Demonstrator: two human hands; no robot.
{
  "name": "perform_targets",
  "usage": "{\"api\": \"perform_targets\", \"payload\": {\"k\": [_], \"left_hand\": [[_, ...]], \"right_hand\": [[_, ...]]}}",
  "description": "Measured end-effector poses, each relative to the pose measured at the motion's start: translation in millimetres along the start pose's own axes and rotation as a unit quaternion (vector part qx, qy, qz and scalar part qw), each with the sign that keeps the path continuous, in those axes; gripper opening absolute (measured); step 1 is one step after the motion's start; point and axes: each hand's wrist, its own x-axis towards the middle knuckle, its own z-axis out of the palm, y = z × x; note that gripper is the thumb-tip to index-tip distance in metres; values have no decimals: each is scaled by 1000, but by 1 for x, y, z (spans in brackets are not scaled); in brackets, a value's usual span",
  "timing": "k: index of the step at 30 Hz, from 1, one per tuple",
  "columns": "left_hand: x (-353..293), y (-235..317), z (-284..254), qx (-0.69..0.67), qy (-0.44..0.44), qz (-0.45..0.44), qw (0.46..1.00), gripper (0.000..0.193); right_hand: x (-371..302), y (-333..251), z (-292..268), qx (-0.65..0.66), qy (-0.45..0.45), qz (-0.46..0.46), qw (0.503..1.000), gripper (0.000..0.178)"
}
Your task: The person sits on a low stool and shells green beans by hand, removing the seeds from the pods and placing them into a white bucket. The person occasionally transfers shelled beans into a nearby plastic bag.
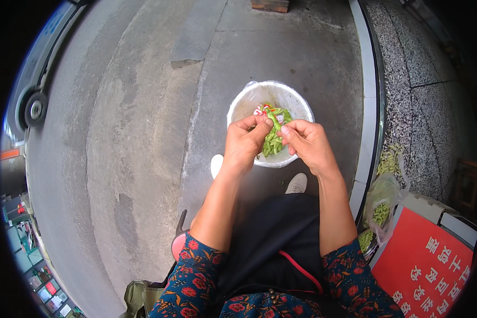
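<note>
In front of me a white round bin (305,103) lined with clear plastic stands on the ground. Green pods or husks (272,147) lie in it, along with a red-and-white scrap (259,110). Over the bin, my left hand (244,142) and my right hand (311,146) pinch one green bean pod (275,120) between thumbs and fingers. My hands are close together, the pod slanting between them. Whether it is split open is too small to tell.
To my right, a clear plastic bag (380,192) of green beans and loose pods (389,160) rest beside a red sign board (416,259). My shoes (297,183) flank the bin's near side. A vehicle wheel (35,109) shows far left, bricks (270,5) far ahead.
</note>
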Motion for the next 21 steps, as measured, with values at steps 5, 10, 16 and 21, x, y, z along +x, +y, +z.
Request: {"api": "perform_targets", "payload": {"k": [5,10,16,21], "left_hand": [[-1,0,-1,-16,-7,2,1000,12],[-1,1,1,-55,1,-6,998,10],[-4,5,3,-29,19,3,999,9],[-5,6,0,40,-39,14,998,9]], "right_hand": [[2,0,6,42,24,32,998,19],[2,1,10,88,2,44,995,20],[4,-2,6,135,-48,89,986,22],[3,-3,10,62,-19,14,998,21]]}}
